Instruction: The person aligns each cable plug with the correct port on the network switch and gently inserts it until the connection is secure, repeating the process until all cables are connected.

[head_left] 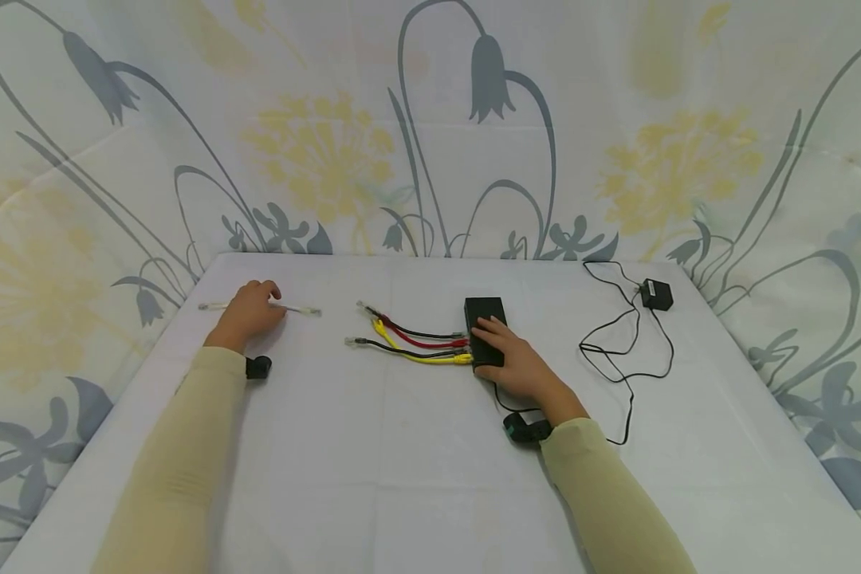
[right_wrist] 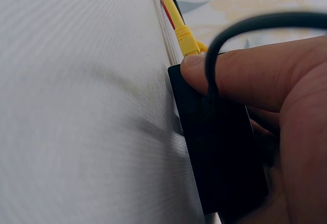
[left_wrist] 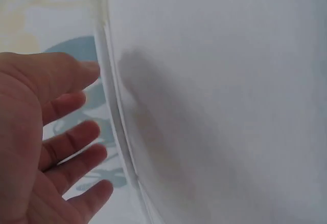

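Observation:
A small black network switch (head_left: 485, 328) lies on the white-covered table. My right hand (head_left: 514, 363) holds it, fingers across its top and thumb on its near side; the thumb shows by the yellow plug (right_wrist: 187, 41) in the right wrist view. Black, red and yellow (head_left: 423, 359) network cables run from its left side, their clear-tipped free ends to the left. At the left, my left hand (head_left: 249, 313) is over a short white network cable (head_left: 301, 309), hiding its middle. In the left wrist view its fingers are spread and loosely bent, with nothing visible between them.
A black power adapter (head_left: 656, 294) lies at the back right, its thin black cord (head_left: 626, 375) looped on the table. A cord also leaves the switch near my right wrist. Patterned cloth (head_left: 430, 159) hangs behind the table's back edge.

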A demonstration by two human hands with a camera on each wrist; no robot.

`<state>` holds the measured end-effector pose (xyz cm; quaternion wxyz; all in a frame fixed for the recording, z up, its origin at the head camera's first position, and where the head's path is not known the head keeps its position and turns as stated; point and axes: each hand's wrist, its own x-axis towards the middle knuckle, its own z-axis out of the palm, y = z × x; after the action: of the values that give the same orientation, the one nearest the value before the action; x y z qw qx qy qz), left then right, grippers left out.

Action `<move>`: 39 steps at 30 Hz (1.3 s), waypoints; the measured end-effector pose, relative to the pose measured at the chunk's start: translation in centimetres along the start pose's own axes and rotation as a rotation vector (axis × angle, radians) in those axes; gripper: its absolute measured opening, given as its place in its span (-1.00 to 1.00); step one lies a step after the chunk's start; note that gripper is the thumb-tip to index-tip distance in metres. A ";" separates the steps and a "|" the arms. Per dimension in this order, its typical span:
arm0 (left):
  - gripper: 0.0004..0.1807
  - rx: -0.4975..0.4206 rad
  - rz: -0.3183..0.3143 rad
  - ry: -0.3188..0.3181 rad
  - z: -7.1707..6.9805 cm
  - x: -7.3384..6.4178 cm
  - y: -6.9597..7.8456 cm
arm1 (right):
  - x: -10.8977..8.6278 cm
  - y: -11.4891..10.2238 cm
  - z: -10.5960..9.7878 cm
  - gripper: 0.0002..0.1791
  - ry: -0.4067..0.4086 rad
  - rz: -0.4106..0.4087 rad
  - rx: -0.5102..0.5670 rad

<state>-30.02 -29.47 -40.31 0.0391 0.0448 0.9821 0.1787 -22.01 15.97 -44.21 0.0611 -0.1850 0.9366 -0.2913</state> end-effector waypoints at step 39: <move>-0.72 0.013 0.150 -0.006 2.1 1.7 2.8 | -0.1 -0.2 -0.3 -0.29 -0.013 -0.012 -0.007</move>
<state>-31.34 -25.92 -41.34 0.0283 0.1188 0.9770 0.1748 -21.91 16.01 -43.84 0.0648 -0.1927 0.9360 -0.2872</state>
